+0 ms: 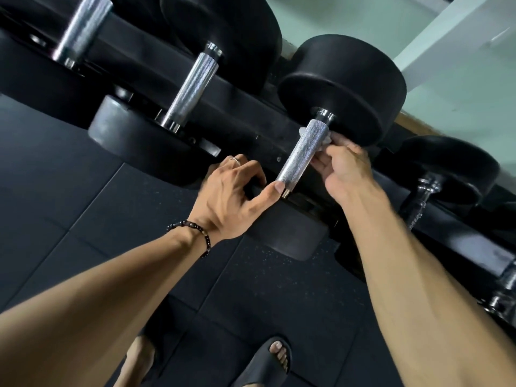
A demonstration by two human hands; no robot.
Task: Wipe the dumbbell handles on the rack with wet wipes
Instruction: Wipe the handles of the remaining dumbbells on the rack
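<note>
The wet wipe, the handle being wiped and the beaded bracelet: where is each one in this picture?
wet wipe [326, 141]: head view, white crumple showing beside the fingers.
dumbbell handle [303, 152]: head view, middle of the knurled bar.
beaded bracelet [201, 233]: head view, beads across the left wrist.

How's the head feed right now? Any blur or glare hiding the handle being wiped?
Head view: the handle being wiped is sharp, its knurling showing under bright sheen, not blown out; the top-left handle is motion-smeared; the right-edge dumbbells are dim and soft; wide-angle tilt slants the rack; the wipe in the right hand is mostly hidden.
</note>
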